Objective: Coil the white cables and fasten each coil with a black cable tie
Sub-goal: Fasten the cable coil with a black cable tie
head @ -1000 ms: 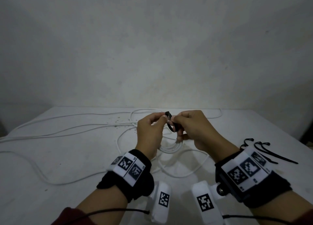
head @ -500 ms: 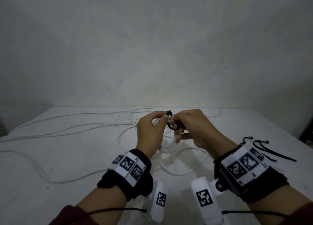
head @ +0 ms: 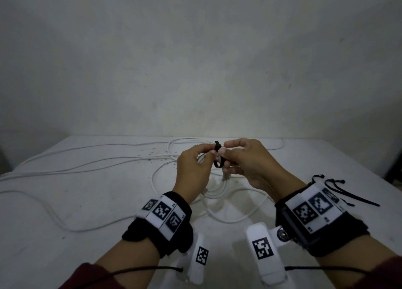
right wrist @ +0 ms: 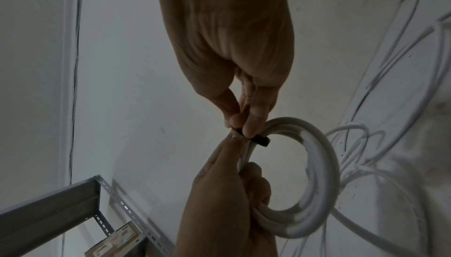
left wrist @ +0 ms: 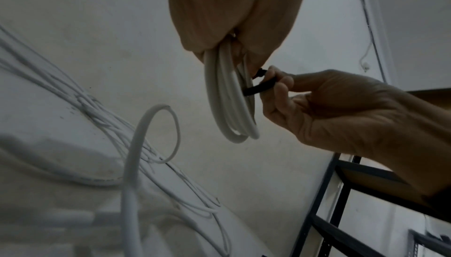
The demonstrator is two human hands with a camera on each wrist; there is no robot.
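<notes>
**A:** What did the hands have hold of above the white counter point(head: 91, 204)?

**B:** The left hand point(head: 192, 171) had its fingers curled round a white cable coil point(right wrist: 314, 180), several loops bunched together and lifted clear of the counter. The right hand point(head: 250, 164) pinched a black cable tie point(left wrist: 260, 87) between thumb and fingertips, the strap looped round one side of the coil, just beside the left fingertips.

**A:** So both grips were closed?

**B:** Yes. The left grip was wrapped on the coil, the right grip nipped tight on the tie. The two hands met at the middle of the counter, toward its far edge.

**A:** And the rest?

**B:** Loose white cables point(head: 71, 169) trailed across the left and far parts of the counter, one strand running up to the coil. Spare black ties point(head: 348, 191) lay on the right, near the right wrist. Metal shelving point(left wrist: 341, 193) showed in both wrist views.
</notes>
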